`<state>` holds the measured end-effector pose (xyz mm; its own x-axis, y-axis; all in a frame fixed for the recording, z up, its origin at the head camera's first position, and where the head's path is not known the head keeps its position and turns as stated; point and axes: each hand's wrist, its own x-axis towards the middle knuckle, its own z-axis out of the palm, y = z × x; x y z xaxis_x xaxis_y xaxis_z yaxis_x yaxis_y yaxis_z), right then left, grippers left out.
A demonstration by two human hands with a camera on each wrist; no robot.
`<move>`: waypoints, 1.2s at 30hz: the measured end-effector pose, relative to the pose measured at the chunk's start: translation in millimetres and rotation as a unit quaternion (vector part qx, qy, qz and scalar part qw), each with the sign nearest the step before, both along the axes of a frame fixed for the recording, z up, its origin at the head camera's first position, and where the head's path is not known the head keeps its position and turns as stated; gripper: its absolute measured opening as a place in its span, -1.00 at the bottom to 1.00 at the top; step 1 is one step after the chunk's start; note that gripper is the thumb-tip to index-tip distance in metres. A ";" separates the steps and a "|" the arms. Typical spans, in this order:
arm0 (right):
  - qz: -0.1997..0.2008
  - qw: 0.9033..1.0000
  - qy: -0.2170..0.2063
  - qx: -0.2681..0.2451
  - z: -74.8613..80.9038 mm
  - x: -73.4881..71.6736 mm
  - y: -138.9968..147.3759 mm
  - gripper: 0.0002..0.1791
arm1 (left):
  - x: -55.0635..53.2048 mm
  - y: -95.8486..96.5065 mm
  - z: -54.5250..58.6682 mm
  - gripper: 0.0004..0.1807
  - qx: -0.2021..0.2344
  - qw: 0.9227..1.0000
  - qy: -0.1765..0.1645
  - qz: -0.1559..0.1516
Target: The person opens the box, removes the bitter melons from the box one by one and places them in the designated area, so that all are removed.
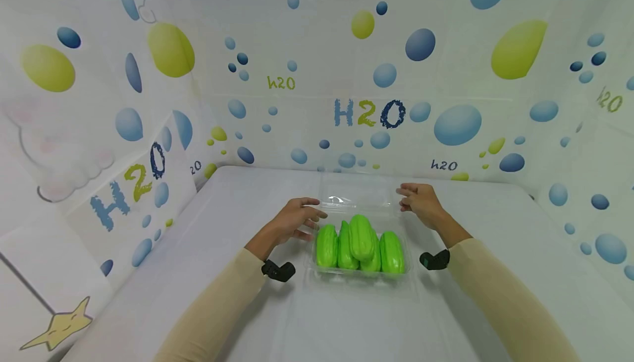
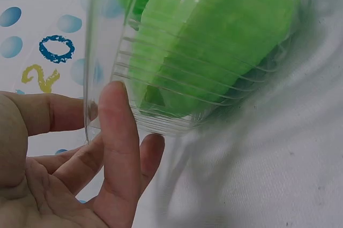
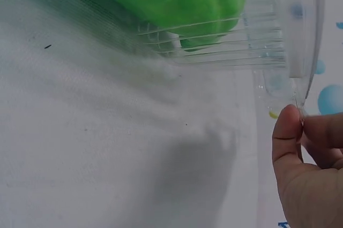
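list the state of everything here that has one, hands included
Clear base, upright, uncovered
Clear lid, open, on the far side of the base
Green items, lying in the base, one on top of others
Left hand, fingers apart, by the base's left side
Right hand, pinching the lid's right edge

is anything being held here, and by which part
The right hand pinches the lid by its right edge. The left hand is at the left side of the box; whether it grips cannot be told.

White walls [image 1: 327, 37] with blue and yellow-green dots [image 1: 458, 125] and H2O lettering [image 1: 344, 113] surround a white-covered table [image 1: 346, 323]
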<state>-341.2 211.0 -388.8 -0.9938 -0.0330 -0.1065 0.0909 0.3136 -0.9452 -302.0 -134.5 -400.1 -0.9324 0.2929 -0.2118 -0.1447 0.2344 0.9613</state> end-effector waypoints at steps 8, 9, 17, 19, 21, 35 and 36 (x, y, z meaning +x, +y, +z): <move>-0.015 0.999 -0.032 -0.008 -8.0 1.1 -0.5 -0.48 | 2.5 1.7 -0.1 -0.33 0.000 1.000 -0.009 0.003; -0.016 0.999 -0.032 -0.009 -9.1 1.4 -0.6 -0.49 | 2.1 2.0 -0.9 -0.33 0.000 1.000 -0.009 0.004; -0.020 0.999 -0.037 0.002 -11.7 4.8 -0.7 -0.50 | 0.6 2.8 -6.4 -0.36 0.005 1.000 -0.008 0.003; -0.021 0.999 -0.039 0.019 -10.5 5.3 -0.6 -0.50 | 1.0 2.4 -7.0 -0.38 0.008 1.000 -0.007 0.004; -0.025 0.997 -0.040 0.052 -7.7 6.6 -0.3 -0.49 | 1.4 2.0 -7.9 -0.40 0.012 1.000 -0.004 0.004; -0.076 0.974 0.022 0.213 13.2 30.7 -12.3 -0.52 | -3.9 -2.3 -11.7 -0.37 0.049 0.992 0.061 0.099; -0.079 0.973 0.030 0.216 13.1 31.9 -15.1 -0.51 | -4.2 -1.9 -11.7 -0.37 0.053 0.992 0.062 0.098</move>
<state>-309.3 195.9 -375.7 -0.9876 0.1562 -0.0178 0.1190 0.6689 -0.7338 -306.2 -136.4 -411.8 -0.9907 0.1168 -0.0693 -0.0563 0.1109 0.9922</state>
